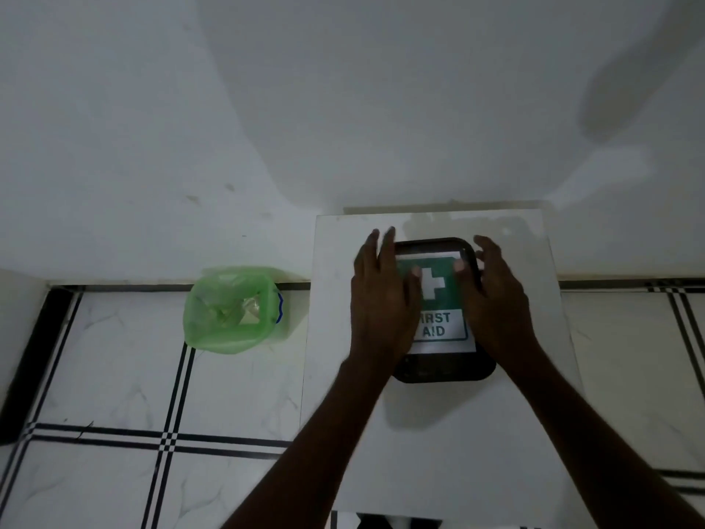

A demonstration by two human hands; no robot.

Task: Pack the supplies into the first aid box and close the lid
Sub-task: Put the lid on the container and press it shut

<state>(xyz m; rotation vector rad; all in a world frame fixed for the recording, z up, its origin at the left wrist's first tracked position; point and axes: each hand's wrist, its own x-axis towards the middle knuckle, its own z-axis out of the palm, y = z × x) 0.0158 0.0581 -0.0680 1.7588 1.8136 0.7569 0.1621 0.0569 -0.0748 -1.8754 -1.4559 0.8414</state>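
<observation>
A dark first aid box lies on a small white table, its lid down and bearing a green label with a white cross and the words FIRST AID. My left hand rests flat on the lid's left side, fingers spread. On the lid's right side is my right hand, fingers curled over the edge and thumb on the label. No loose supplies are visible; the inside of the box is hidden.
A small bin lined with a green plastic bag stands on the tiled floor to the left of the table, against the white wall. The table's far edge is close to that wall.
</observation>
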